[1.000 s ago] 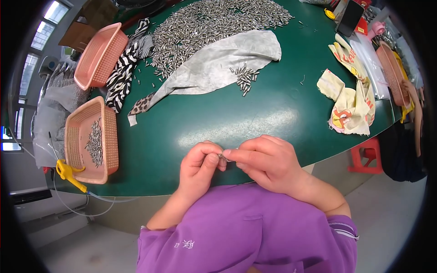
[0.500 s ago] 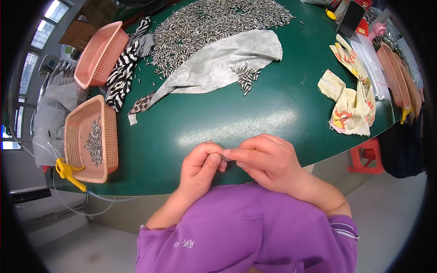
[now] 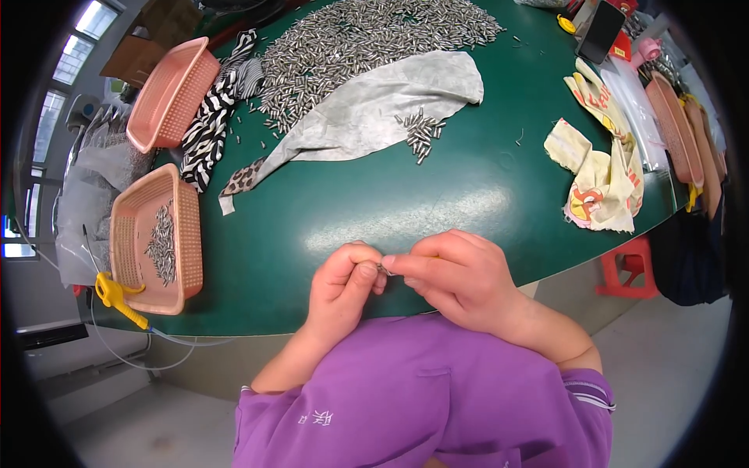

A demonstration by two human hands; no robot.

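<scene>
Close together at the near edge of the green table (image 3: 257, 273), my two hands meet over a small metal part (image 3: 382, 269). My left hand (image 3: 343, 285) pinches it between thumb and curled fingers. The fingertips of my right hand (image 3: 464, 277) are closed at the same part from the other side; most of it is hidden by fingers. Beyond my hands lies a small cluster of short silver metal pins (image 3: 423, 134), next to a crumpled grey cloth (image 3: 359, 109). A large heap of similar pins (image 3: 343, 47) spreads behind the cloth.
On the left stand a pink basket (image 3: 195, 257) with several metal parts inside and another pink basket (image 3: 168, 93). A yellow air gun (image 3: 113, 292) hangs by the nearer one. A zebra-striped cloth (image 3: 209, 129), a yellow patterned cloth (image 3: 601, 183), a phone (image 3: 602, 33) and a red stool (image 3: 628, 269) are around.
</scene>
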